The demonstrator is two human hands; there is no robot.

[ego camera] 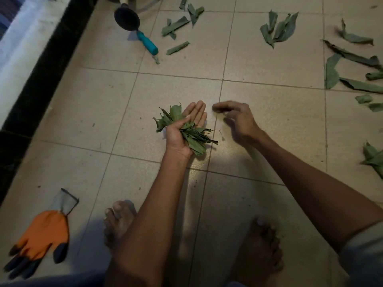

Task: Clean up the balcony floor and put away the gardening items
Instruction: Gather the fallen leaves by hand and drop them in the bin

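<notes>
My left hand (177, 139) is palm up above the tiled floor (103, 104), fingers straight, its thumb pressing a bunch of green leaves (193, 139) against the palm. My right hand (238, 121) hovers just to the right of it, blurred, with loosely curled fingers and nothing visible in them. Loose leaves lie on the tiles at the top middle (176, 25), at the top right (277, 30) and along the right edge (352, 59). A hand trowel (146, 40) with a teal handle and a black scoop lies at the top left. An orange and black gardening glove (45, 235) lies at the bottom left.
A black kerb (41, 65) with a white ledge behind it borders the floor on the left. My bare feet (118, 220) stand on the tiles below my arms. Small leaf scraps (223, 139) lie under my right hand. More leaves (373, 158) sit at the right edge.
</notes>
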